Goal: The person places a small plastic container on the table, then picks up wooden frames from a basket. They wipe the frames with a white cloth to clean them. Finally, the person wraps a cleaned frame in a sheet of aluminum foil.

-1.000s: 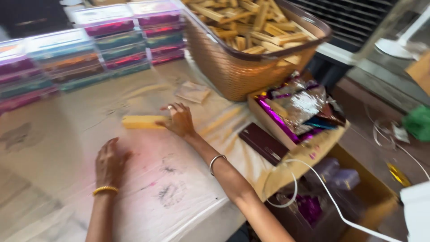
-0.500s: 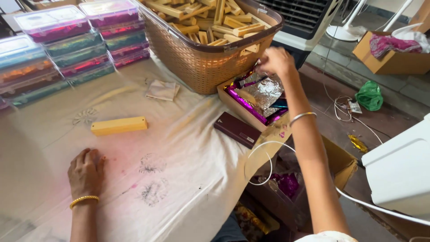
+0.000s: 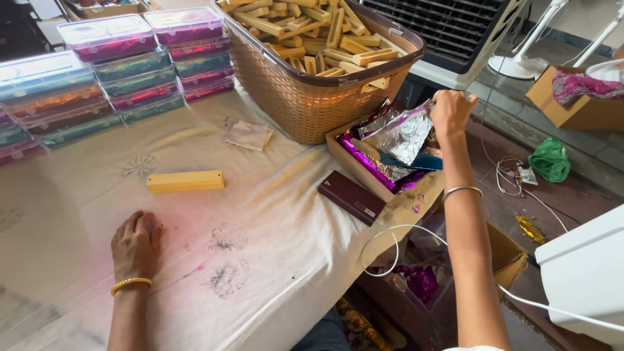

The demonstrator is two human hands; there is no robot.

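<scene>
Landmark: woven basket [image 3: 305,97], tan, heaped with pale wooden blocks [image 3: 312,32].

Far left of basket: stacked clear-lidded boxes [image 3: 110,65] with coloured contents, along the table's back edge. Nothing between them and the basket but cloth.

Left of basket, nearer: white table cover [image 3: 260,260], stained with grey smudges and a pink patch. Single yellow wooden block [image 3: 185,181] lying flat, untouched, well apart from both hands. Folded bit of paper [image 3: 248,135] just left of basket base.

Below-left of basket: left hand [image 3: 135,242] flat on the cloth, palm down, fingers slightly spread, holding nothing. Gold bangle at wrist. Open cloth on every side.

Right of basket base: maroon flat case [image 3: 351,197] at the table's front-right edge. Just beyond, open cardboard tray [image 3: 354,162] of foil sheets, pressed against the basket wall, overhanging the table corner.

Right of basket: right hand [image 3: 450,109] raised over the tray, fingers pinched together on the upper corner of a silver foil sheet [image 3: 404,136]. Sheet lifted, lower part still among purple and blue foils. Silver bangle on forearm. Basket rim close on the hand's left; free air above and to its right.

Below tray: white cable [image 3: 390,247] looping off the table edge; second carton [image 3: 500,260] with purple foil on the floor.

Far right of basket: white appliance corner [image 3: 585,273], green bag [image 3: 549,159], carton with pink cloth [image 3: 578,97]. Black grille [image 3: 455,29] behind basket.
</scene>
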